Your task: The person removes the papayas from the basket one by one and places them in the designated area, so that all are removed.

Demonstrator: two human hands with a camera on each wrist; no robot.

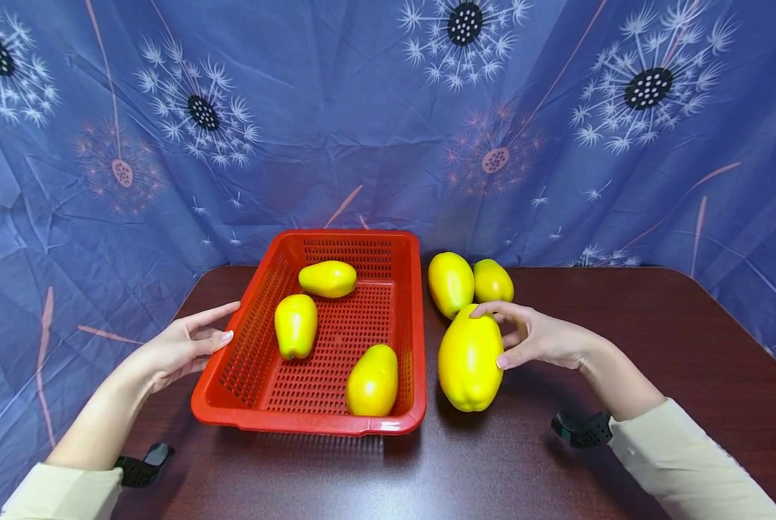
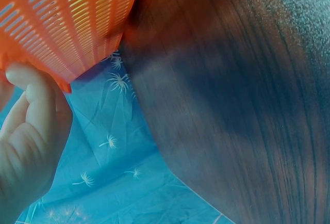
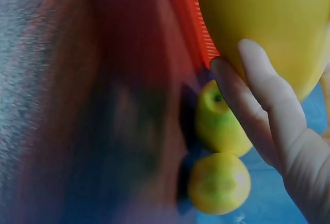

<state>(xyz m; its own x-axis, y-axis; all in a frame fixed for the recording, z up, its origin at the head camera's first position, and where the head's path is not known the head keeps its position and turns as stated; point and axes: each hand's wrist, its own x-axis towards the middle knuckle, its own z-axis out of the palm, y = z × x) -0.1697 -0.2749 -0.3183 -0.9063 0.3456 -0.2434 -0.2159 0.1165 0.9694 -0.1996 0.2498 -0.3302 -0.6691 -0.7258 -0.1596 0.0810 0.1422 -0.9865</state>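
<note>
My right hand [image 1: 543,338] grips a large yellow papaya [image 1: 470,361] from its right side, thumb low and fingers over the top. Seen from the right wrist, this papaya [image 3: 273,22] fills the upper corner, near the fingers [image 3: 258,69]. Left of it stands a red perforated plastic basket [image 1: 421,339] with three yellow papayas inside: one at the back [image 1: 328,279], one at the left [image 1: 296,326], one at the front right [image 1: 373,381]. My left hand [image 1: 178,348] holds the basket's left rim with thumb and fingers. The left wrist view shows that hand [image 2: 33,115] against the rim.
Two more papayas lie behind the held one, a longer one [image 1: 451,283] and a smaller one [image 1: 494,280], side by side. Everything stands on a dark brown wooden table [image 1: 647,325]. A blue dandelion-print cloth [image 1: 362,108] hangs behind the table's back edge.
</note>
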